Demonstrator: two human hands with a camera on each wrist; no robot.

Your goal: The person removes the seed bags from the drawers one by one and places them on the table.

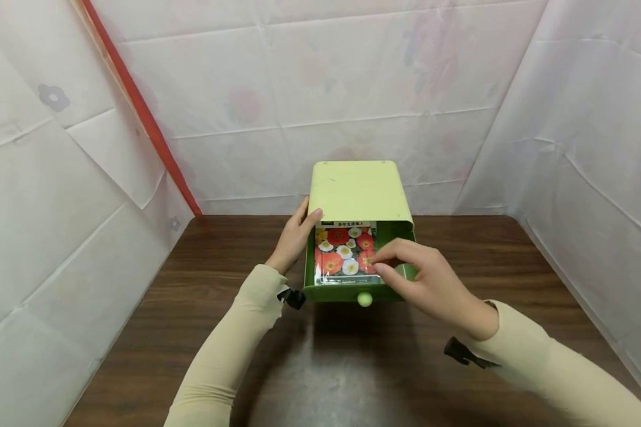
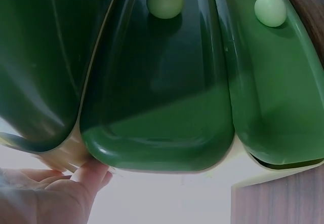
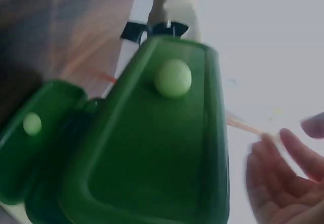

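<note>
A pale-yellow cabinet (image 1: 357, 187) stands on the table, its green top drawer (image 1: 331, 293) pulled out. Inside the drawer lies a flat packet (image 1: 342, 252) printed with red and white flowers. My left hand (image 1: 291, 243) rests against the cabinet's left side, thumb over the top front corner; in the left wrist view, that hand (image 2: 61, 193) touches the cabinet beside the drawers. Over the drawer's right part, my right hand (image 1: 432, 281) has thumb and forefinger close to the packet's right edge. The right wrist view shows this hand (image 3: 283, 178) blurred, thumb apart from the fingers, with nothing between them.
Two more green drawers, a middle one (image 2: 157, 92) and a lower one (image 2: 278, 82), are pushed in and have round pale knobs. The brown wooden table (image 1: 208, 320) meets white patterned sheets (image 1: 235, 89) at the back and sides. A red strip (image 1: 144, 112) runs down the left corner.
</note>
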